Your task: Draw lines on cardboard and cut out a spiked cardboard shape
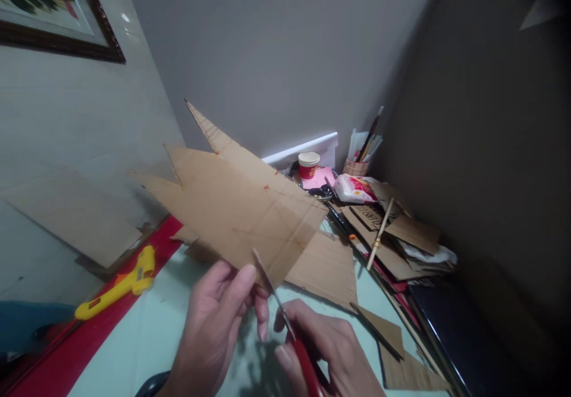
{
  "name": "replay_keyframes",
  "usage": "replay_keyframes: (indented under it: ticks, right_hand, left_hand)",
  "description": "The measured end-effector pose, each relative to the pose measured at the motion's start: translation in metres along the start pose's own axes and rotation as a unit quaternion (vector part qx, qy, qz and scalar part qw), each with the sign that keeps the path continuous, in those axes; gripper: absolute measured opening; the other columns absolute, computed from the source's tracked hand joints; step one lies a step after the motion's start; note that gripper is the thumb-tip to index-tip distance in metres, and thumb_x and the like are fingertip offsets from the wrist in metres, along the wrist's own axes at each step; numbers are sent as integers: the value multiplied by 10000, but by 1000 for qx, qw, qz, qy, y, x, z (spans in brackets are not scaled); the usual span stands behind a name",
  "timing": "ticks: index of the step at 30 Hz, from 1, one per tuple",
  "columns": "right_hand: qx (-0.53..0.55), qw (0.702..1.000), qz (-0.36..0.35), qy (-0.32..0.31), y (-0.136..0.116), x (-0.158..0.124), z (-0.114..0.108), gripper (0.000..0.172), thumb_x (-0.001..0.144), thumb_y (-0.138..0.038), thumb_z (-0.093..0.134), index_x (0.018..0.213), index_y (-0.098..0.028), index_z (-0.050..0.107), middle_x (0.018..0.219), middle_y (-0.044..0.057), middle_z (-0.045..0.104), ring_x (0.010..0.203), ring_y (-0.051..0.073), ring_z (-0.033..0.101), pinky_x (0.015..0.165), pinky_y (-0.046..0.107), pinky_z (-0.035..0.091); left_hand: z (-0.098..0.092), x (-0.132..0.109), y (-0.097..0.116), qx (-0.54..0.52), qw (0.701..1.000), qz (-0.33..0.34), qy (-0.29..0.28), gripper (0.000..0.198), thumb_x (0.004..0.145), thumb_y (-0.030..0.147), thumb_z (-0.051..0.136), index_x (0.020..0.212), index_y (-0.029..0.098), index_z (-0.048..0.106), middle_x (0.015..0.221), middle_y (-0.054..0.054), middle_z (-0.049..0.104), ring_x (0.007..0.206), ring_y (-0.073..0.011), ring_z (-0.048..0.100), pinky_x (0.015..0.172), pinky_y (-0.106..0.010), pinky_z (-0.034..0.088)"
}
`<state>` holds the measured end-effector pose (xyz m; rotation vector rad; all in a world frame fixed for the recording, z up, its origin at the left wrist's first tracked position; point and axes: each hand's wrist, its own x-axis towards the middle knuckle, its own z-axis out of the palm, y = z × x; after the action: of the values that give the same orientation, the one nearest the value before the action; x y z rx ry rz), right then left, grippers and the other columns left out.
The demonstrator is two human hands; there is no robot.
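My left hand [223, 319] pinches the lower edge of a brown cardboard piece [232, 200], thumb on top and fingers beneath. The piece is raised and tilted, with several pointed tips along its left side and faint drawn lines near its right end. In my right hand [330, 343] is a pair of scissors with red handles [307, 366]. One slim blade lies over the cardboard near my left thumb; the other blade is hidden. Behind and below the raised piece lies another cardboard sheet [330, 266] on the pale green tabletop [165, 319].
A yellow glue gun [118, 287] lies on a red strip [107, 325] at the left. Cardboard scraps [397, 361], a dark blue flat object [455, 331] and a bamboo stick [381, 233] are at the right. Farther back stand a paper cup [308, 165] and a brush holder [355, 166].
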<state>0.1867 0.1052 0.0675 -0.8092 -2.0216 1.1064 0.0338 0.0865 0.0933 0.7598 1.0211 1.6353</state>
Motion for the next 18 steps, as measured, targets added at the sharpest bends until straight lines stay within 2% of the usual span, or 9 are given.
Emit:
replay_keyframes:
  ticks: [5, 8, 13, 18]
  right_hand:
    - [-40, 999, -17, 26, -3, -2, 2, 227, 986, -368, 457, 800, -240, 483, 634, -74, 401, 522, 101, 371, 535, 229, 313]
    - [-52, 998, -17, 27, -3, -4, 5, 167, 972, -323, 445, 831, -241, 482, 638, -75, 387, 524, 104, 373, 531, 236, 302]
    - [-52, 998, 12, -19, 2, -6, 7, 166, 963, -341, 443, 833, -238, 452, 626, -74, 375, 514, 107, 368, 506, 247, 273]
    - [-35, 998, 21, -49, -1, 0, -2, 154, 925, -349, 504, 829, -238, 461, 629, -77, 383, 536, 110, 374, 537, 245, 296]
  left_hand:
    - [-1, 1, 1, -12, 1000, -11, -15, 206, 859, 328, 779, 745, 178, 694, 634, 22, 654, 490, -90, 598, 441, -167, 497]
    - [-4, 2, 4, -24, 1000, -11, -13, 178, 854, 316, 775, 765, 180, 701, 647, 11, 664, 523, -116, 621, 470, -205, 521]
    - [-8, 3, 12, -35, 998, 22, 50, 194, 813, 329, 794, 754, 182, 681, 716, -4, 685, 535, -136, 610, 430, -236, 506]
    - [-9, 6, 14, 5, 998, 16, 56, 256, 784, 332, 813, 716, 160, 636, 632, 5, 638, 483, -119, 582, 403, -208, 465]
